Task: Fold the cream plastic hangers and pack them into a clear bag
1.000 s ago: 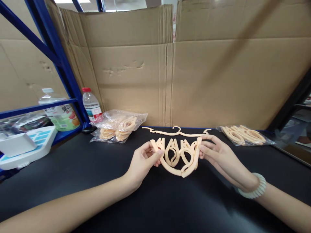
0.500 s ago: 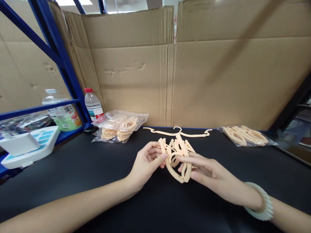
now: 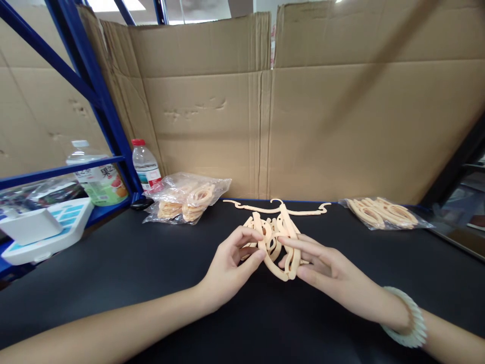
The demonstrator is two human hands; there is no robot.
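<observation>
Between both hands is a cream folding hanger, its arms partly folded toward each other and raised off the table. My left hand pinches its left arm between thumb and fingers. My right hand grips the right arm, fingers along its side. Right behind the held hanger sit more cream folded hangers, partly hidden by it and by my fingers. Farther back, an unfolded cream hanger lies spread flat, its hook pointing away from me.
A clear bag of folded hangers lies at back left, another bag of hangers at back right. Behind the left bag stands a red-capped water bottle. Cardboard walls off the back. A blue metal frame borders the left side.
The hanger's left arm has swung slightly toward the right one, with my left hand following. The held hanger has tilted a little. My right hand stays nearly in place.
</observation>
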